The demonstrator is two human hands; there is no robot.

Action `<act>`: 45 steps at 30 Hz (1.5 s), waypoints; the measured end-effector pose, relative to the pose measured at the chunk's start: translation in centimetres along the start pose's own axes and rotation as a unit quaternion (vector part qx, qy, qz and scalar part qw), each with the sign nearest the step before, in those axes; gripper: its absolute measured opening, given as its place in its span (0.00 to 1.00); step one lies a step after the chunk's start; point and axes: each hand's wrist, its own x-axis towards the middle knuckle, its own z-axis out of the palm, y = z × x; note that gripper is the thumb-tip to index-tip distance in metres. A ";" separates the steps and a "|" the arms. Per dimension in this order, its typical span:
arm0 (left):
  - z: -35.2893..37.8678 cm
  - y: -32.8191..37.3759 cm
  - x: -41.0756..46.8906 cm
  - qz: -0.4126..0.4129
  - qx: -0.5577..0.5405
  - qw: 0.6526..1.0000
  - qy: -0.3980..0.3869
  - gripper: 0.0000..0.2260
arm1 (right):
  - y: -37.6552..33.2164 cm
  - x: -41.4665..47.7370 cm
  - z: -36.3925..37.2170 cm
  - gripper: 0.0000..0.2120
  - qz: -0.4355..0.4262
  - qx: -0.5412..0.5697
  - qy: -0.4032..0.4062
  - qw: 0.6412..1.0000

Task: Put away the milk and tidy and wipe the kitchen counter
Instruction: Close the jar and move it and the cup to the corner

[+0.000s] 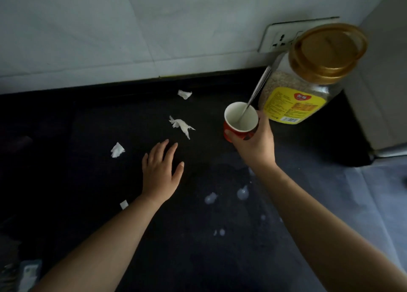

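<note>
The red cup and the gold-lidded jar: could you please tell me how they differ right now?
The red cup is open-topped, with a spoon standing in it; the jar is closed by a gold lid. The cup is small and opaque, the jar taller, clear and filled with grain. The right hand grips the cup; no hand grips the jar. Both are near the back right of the dark counter, close together.

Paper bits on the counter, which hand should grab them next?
Probably the left. The left hand is open and empty, with its fingertips close to the torn paper bits. The right hand is busy gripping the red cup with a spoon in it.
</note>
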 end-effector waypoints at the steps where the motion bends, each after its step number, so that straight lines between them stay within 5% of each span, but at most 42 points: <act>1: -0.5 0.1 0.0 0.005 -0.011 1.000 0.001 0.22 | -0.1 -0.9 -0.9 0.34 0.001 0.001 -0.004 1.000; 7: -3.9 3.2 0.5 0.081 -0.065 0.994 0.045 0.18 | 1.3 -5.4 -7.1 0.38 -0.025 -0.007 -0.012 1.000; 14: -7.9 13.6 5.1 0.251 -0.093 0.962 0.060 0.19 | 4.6 -4.7 -13.8 0.36 0.015 -0.025 0.090 0.996; 21: -10.7 23.7 9.4 0.318 -0.085 0.938 0.111 0.20 | 7.0 -2.2 -16.4 0.34 0.018 -0.037 0.099 0.994; 33: -11.7 29.4 14.4 0.340 -0.008 0.917 0.206 0.20 | 8.7 -1.4 -16.9 0.32 0.050 -0.010 0.065 0.997; 40: -10.9 29.5 14.2 0.276 -0.070 0.947 0.149 0.16 | 8.5 -1.4 -17.7 0.42 0.039 -0.008 0.027 0.999; 45: -11.5 28.8 13.6 0.238 -0.175 0.952 0.079 0.15 | 6.7 -2.3 -18.6 0.34 0.027 0.052 0.033 0.998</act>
